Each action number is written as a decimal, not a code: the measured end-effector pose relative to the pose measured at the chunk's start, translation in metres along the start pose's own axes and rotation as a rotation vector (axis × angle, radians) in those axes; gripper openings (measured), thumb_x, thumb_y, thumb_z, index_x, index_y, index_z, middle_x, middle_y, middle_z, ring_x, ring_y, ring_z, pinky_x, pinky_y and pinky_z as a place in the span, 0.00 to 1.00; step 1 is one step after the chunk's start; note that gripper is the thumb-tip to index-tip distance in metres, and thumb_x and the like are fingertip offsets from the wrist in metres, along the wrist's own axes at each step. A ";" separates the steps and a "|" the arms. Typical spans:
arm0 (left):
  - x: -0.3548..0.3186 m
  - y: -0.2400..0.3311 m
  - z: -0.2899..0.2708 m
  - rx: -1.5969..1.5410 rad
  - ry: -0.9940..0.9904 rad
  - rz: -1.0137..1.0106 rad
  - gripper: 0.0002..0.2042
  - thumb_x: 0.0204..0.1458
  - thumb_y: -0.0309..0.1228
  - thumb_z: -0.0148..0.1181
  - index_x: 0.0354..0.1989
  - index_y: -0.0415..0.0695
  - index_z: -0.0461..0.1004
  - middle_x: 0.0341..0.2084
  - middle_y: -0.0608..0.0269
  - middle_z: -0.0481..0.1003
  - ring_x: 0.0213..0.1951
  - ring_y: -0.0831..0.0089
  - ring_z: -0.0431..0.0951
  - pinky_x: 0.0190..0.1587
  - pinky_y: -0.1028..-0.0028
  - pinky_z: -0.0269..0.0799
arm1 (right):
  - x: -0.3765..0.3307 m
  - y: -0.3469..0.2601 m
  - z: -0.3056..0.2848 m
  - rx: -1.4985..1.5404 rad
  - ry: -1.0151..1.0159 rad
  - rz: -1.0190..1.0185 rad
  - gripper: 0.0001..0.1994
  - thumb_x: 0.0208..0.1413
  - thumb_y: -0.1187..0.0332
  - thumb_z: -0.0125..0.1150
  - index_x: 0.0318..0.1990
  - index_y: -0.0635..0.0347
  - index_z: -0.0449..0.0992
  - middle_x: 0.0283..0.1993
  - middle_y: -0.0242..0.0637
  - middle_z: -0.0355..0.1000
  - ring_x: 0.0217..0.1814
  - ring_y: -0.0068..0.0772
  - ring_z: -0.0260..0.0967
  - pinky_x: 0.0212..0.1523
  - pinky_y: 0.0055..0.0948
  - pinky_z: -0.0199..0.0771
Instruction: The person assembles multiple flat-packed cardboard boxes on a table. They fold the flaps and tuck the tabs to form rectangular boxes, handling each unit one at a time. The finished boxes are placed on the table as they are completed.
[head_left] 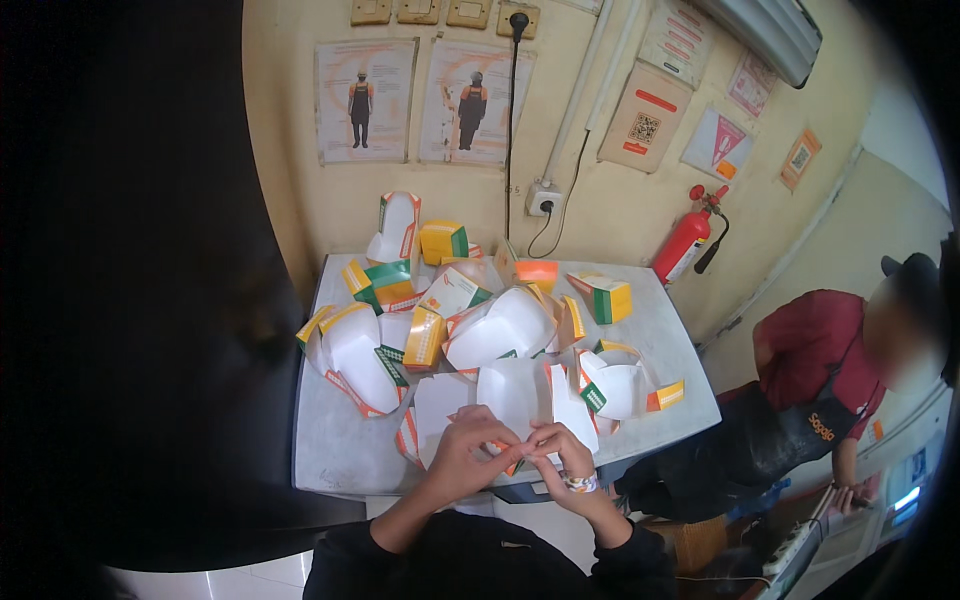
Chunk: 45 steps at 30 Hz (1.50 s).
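My left hand (465, 450) and my right hand (555, 455) meet at the near edge of a grey table (330, 450). Both pinch the same flat white carton blank with orange edges (515, 405), fingers curled over its near edge. A beaded band sits on my right wrist. Around the hands lie several more unfolded white cartons (500, 325) with orange, yellow and green panels. Folded yellow and green boxes (608, 297) stand farther back on the table.
A person in a red shirt and dark apron (810, 400) crouches at the right, beyond the table. A red fire extinguisher (685, 240) leans on the yellow wall. A black cable (512, 120) hangs to a wall socket. A dark surface fills the left.
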<state>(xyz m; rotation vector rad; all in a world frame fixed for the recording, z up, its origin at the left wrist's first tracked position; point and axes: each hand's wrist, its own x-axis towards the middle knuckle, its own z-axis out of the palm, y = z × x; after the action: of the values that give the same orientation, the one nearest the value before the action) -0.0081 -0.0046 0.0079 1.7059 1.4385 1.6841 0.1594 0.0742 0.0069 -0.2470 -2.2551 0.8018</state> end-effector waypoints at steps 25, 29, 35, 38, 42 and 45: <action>-0.089 -0.083 0.004 0.091 0.761 -0.794 0.23 0.48 0.29 0.60 0.52 0.41 0.58 0.49 0.56 0.63 0.54 0.66 0.61 0.56 0.66 0.56 | 0.039 0.099 -0.020 -0.625 -0.198 0.177 0.33 0.51 0.64 0.58 0.65 0.56 0.52 0.68 0.56 0.43 0.71 0.53 0.40 0.66 0.58 0.38; -0.135 -0.094 0.025 -0.270 0.779 -0.947 0.18 0.50 0.26 0.57 0.49 0.41 0.60 0.43 0.59 0.66 0.48 0.69 0.67 0.52 0.70 0.62 | -0.018 0.081 0.025 -0.495 -0.585 0.017 0.36 0.50 0.63 0.57 0.67 0.53 0.49 0.69 0.55 0.41 0.72 0.55 0.38 0.64 0.63 0.39; -0.131 -0.094 0.047 -0.456 0.729 -0.905 0.16 0.54 0.30 0.58 0.46 0.40 0.60 0.34 0.61 0.70 0.37 0.74 0.73 0.46 0.71 0.70 | -0.033 0.105 0.050 -0.585 -0.532 0.022 0.33 0.49 0.73 0.52 0.65 0.50 0.54 0.68 0.53 0.46 0.71 0.57 0.40 0.65 0.59 0.41; -0.121 -0.080 0.047 -0.439 0.802 -0.961 0.12 0.56 0.30 0.53 0.44 0.41 0.60 0.35 0.61 0.70 0.39 0.75 0.73 0.46 0.72 0.70 | -0.029 0.106 0.040 -0.534 -0.646 -0.023 0.32 0.50 0.70 0.50 0.66 0.51 0.52 0.66 0.51 0.50 0.69 0.56 0.45 0.65 0.58 0.44; -0.102 -0.058 0.039 -0.619 0.797 -0.769 0.15 0.57 0.30 0.51 0.50 0.40 0.60 0.42 0.56 0.71 0.46 0.70 0.72 0.51 0.68 0.67 | -0.012 0.097 0.011 -0.418 -0.504 -0.083 0.31 0.48 0.72 0.51 0.63 0.53 0.57 0.62 0.47 0.59 0.64 0.48 0.57 0.62 0.45 0.57; -0.081 -0.052 0.036 -0.393 0.634 -0.626 0.18 0.57 0.30 0.50 0.55 0.39 0.59 0.49 0.53 0.69 0.52 0.65 0.69 0.57 0.65 0.61 | 0.008 0.089 -0.026 -0.186 -0.245 -0.035 0.28 0.45 0.74 0.54 0.59 0.57 0.64 0.55 0.46 0.67 0.57 0.44 0.66 0.57 0.37 0.66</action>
<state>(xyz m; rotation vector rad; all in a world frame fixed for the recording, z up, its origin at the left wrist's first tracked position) 0.0202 -0.0343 -0.0865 0.4418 1.5187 2.0052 0.1664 0.1595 -0.0291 -0.2041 -2.5611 0.6328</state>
